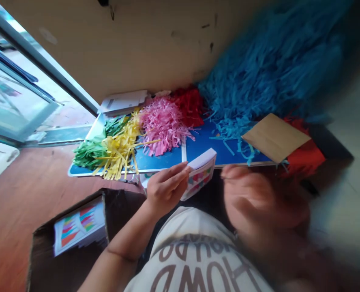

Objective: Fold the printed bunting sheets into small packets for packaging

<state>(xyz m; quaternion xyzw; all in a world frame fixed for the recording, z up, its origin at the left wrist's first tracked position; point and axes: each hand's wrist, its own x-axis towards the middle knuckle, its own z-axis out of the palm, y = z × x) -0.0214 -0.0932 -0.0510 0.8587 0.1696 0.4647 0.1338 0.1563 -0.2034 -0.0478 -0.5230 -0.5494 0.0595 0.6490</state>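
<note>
My left hand (pixel 169 186) is closed on a white printed paper packet (pixel 200 174) with a colourful pattern on its face. The packet is held tilted, just in front of the table's near edge. To its right, apart from the packet, is my right hand (pixel 248 194), smeared by motion. Its fingers look partly curled, but I cannot make out whether anything is in them. Ahead on the blue table (pixel 198 146) lie bunches of tissue paper fringe: green (pixel 90 154), yellow (pixel 121 152), pink (pixel 164 121) and red (pixel 190 105).
A large heap of blue fringe (pixel 268 69) rises at the right. A brown square of card or paper (pixel 275 138) lies over orange-red fringe (pixel 307 158). White papers (pixel 123 101) are stacked at the back left. An open cardboard box (pixel 119 207) holds printed sheets (pixel 81 227). A doorway stands left.
</note>
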